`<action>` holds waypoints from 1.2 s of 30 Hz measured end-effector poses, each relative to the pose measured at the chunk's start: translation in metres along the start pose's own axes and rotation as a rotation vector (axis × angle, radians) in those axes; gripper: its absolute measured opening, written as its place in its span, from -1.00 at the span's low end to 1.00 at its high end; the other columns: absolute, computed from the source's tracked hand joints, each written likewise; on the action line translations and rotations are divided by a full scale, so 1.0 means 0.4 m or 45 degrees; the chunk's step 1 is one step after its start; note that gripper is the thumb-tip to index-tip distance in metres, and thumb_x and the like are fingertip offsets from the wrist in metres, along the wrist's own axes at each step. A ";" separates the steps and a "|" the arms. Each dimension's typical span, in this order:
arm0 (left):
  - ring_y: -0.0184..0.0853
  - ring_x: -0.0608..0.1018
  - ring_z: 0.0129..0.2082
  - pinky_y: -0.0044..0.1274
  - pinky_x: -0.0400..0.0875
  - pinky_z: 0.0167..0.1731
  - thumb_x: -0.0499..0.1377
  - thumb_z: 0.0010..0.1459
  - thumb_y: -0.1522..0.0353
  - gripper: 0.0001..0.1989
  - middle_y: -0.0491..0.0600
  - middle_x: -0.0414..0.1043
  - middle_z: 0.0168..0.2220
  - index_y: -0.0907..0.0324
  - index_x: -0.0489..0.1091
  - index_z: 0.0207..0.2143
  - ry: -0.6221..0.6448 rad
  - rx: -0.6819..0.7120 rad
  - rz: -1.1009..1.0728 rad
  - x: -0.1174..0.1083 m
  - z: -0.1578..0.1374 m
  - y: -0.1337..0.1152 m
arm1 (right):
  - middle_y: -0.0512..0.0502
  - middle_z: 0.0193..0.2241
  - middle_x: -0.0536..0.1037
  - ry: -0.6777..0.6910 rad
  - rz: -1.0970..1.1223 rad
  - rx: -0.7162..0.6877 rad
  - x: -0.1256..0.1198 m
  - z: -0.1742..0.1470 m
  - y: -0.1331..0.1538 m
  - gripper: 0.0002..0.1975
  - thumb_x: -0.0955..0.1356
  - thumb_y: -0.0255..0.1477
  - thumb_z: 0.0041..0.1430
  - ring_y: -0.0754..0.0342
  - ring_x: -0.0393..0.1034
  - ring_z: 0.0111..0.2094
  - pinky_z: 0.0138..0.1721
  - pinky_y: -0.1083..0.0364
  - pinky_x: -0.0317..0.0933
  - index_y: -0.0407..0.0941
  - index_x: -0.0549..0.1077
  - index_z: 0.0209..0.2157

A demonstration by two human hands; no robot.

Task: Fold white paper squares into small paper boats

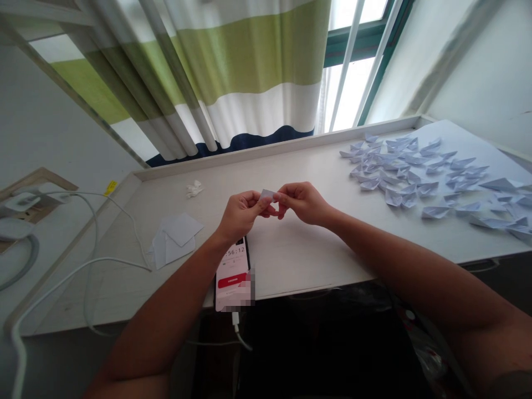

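A small folded piece of white paper [266, 194] is pinched between my two hands above the middle of the white table. My left hand [243, 213] grips its left side between thumb and fingers. On the other side, the thumb and fingertips of my right hand [302, 201] close on its right edge. Fingers cover much of the paper, so its full shape is hidden. Many folded paper boats [390, 166] lie spread over the right part of the table. Left of my left hand rests a loose pile of flat paper sheets [183, 230].
A phone [231, 277] lies at the table's front edge under my left forearm, with a charging cable [236, 321] plugged in. Crumpled white paper [194, 189] sits at the back left. White cables [120, 208] cross the left side. A striped curtain [249, 61] hangs behind the raised rear edge.
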State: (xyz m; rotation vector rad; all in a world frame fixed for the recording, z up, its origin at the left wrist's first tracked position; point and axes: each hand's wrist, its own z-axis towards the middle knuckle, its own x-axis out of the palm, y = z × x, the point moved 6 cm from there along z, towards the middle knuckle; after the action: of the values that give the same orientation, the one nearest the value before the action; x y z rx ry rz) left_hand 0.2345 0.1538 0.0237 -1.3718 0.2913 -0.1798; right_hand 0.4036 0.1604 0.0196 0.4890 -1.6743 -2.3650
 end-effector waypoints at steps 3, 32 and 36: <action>-0.21 0.75 -0.39 -0.40 0.66 -0.27 0.48 0.16 0.00 -0.54 0.11 0.72 -0.35 0.25 0.62 -0.27 0.003 -0.015 0.024 -0.003 -0.002 0.005 | -0.09 -0.51 0.66 0.043 0.136 0.054 0.001 0.004 -0.011 -0.47 0.54 0.06 0.22 0.06 0.59 -0.51 -0.43 0.07 0.49 -0.18 0.62 -0.36; -0.13 0.79 -0.24 -0.25 0.73 -0.08 0.57 0.08 0.14 -0.47 0.18 0.75 -0.07 0.25 0.65 0.01 -0.118 0.084 0.055 -0.012 -0.014 -0.019 | -0.09 -0.40 0.69 -0.059 -0.071 -0.086 -0.011 0.001 0.001 -0.50 0.57 0.05 0.17 0.09 0.55 -0.47 -0.43 0.06 0.48 -0.14 0.57 -0.28; -0.12 0.79 -0.20 -0.28 0.72 -0.07 0.52 0.17 0.13 -0.55 0.16 0.76 -0.15 0.23 0.67 -0.02 -0.100 0.110 0.098 -0.008 -0.012 -0.011 | -0.11 -0.37 0.71 -0.037 -0.163 -0.086 -0.012 -0.002 0.010 -0.55 0.54 -0.01 0.23 0.10 0.54 -0.48 -0.40 0.05 0.48 -0.14 0.58 -0.27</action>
State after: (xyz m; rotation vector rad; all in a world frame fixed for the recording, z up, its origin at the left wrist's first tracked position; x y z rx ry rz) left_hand 0.2303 0.1496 0.0276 -1.2764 0.2675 -0.0733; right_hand 0.4082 0.1601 0.0238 0.5687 -1.6146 -2.5213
